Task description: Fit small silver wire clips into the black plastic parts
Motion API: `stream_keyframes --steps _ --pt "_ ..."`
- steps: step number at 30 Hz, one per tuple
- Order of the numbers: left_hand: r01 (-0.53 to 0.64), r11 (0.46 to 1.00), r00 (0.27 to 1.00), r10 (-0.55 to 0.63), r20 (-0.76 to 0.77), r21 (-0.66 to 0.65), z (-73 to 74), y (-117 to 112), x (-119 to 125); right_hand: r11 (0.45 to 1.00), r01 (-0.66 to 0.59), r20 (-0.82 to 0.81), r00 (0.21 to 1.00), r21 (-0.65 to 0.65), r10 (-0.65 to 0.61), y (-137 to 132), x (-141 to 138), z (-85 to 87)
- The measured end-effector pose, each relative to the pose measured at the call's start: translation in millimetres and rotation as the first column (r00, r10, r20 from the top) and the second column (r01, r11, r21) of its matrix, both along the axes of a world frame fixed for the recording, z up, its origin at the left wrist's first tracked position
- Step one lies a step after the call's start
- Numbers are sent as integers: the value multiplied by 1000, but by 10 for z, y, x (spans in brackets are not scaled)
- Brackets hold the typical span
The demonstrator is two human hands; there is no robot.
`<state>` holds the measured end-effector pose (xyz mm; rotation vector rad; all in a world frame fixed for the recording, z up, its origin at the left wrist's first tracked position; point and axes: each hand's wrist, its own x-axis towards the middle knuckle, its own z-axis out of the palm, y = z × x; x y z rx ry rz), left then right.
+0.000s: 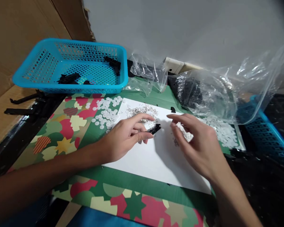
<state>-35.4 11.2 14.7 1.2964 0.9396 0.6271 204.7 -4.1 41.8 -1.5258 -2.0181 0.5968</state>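
My left hand (125, 135) holds a small black plastic part (154, 129) between thumb and fingers, above a white sheet (142, 157). Just to the right hovers my right hand (195, 138), its thumb and fingers apart with nothing visible between them. Behind the left hand, a pile of thin wire springs or clips (142, 110) lies on the sheet. Partly hidden by the right hand is a heap of small silvery-white pieces (186, 132), with a few dark bits (175, 142) beside it. A small black piece (173, 109) rests near the sheet's far edge.
White discs (106, 113) are scattered left of the sheet, and more white discs (223, 130) lie at the right. A blue basket (72, 86) with black parts stands back left. Clear plastic bags (217, 91) and another blue basket (269, 126) occupy the right side.
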Motion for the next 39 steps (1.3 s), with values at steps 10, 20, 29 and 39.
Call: stream_keyframes --steps 10,20,29,39 --pt "28 993 998 -34 -48 -113 76 56 -8 984 -49 -825 553 -173 -117 164 -218 -135" --pt "33 998 999 -34 -22 -49 21 54 -11 967 -64 -742 654 -247 -146 187 -377 -242" --pt "41 999 999 -41 -35 -5 16 52 -9 975 -123 -787 613 -187 -73 185 -414 -280" --pt "56 995 994 -48 -96 79 29 76 -24 985 -80 -737 673 -151 -58 190 -457 -406"
